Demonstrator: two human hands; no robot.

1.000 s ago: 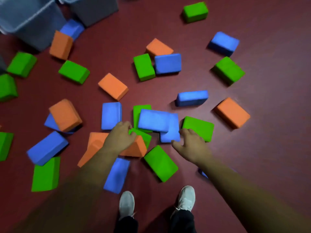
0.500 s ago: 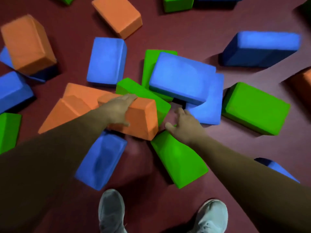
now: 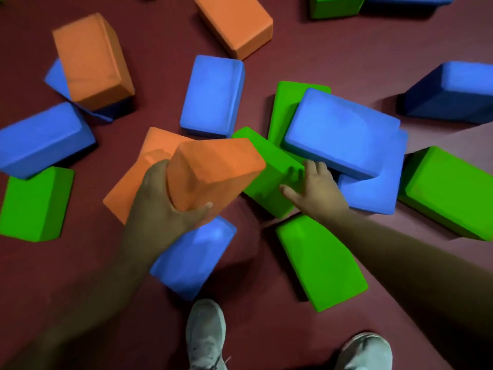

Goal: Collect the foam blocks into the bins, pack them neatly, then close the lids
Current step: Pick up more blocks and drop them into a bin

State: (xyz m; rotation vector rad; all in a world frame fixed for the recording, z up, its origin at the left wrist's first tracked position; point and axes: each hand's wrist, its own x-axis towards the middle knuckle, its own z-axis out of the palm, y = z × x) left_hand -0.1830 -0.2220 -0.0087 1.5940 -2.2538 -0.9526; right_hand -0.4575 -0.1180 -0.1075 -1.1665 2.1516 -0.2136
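Orange rectangular foam block [image 3: 213, 172] at frame centre, tilted, its near end gripped by left hand [image 3: 162, 209] with fingers curled round it. Right hand [image 3: 317, 190] just beside it, fingers spread on green rectangular foam block [image 3: 266, 166].

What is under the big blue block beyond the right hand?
Under the big blue block lie another blue block, showing at its near right, and a green block, showing at its far left. Whatever else is beneath is covered.
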